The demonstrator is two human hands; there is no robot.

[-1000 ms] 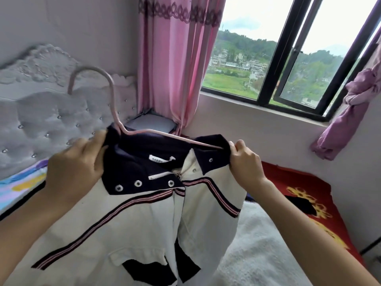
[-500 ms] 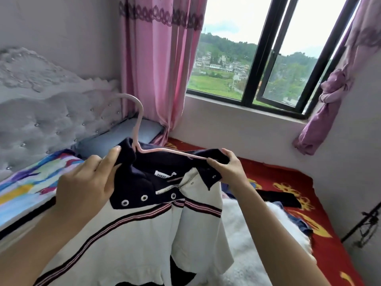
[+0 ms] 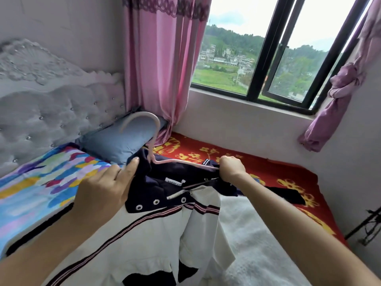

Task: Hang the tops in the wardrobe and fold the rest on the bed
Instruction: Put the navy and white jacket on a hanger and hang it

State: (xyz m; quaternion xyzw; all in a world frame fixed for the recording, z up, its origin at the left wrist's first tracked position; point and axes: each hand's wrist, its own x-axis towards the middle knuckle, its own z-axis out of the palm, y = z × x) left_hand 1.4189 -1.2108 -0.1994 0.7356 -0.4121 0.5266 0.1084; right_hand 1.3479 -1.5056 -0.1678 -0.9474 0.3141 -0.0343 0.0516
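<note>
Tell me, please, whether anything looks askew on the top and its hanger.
The pink hanger lies bare across the top's open navy collar, not tucked into the shoulder the right hand pinches; the left hand grips the other side.

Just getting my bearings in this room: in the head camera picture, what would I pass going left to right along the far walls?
headboard → pink curtain → window → knotted purple curtain
</note>
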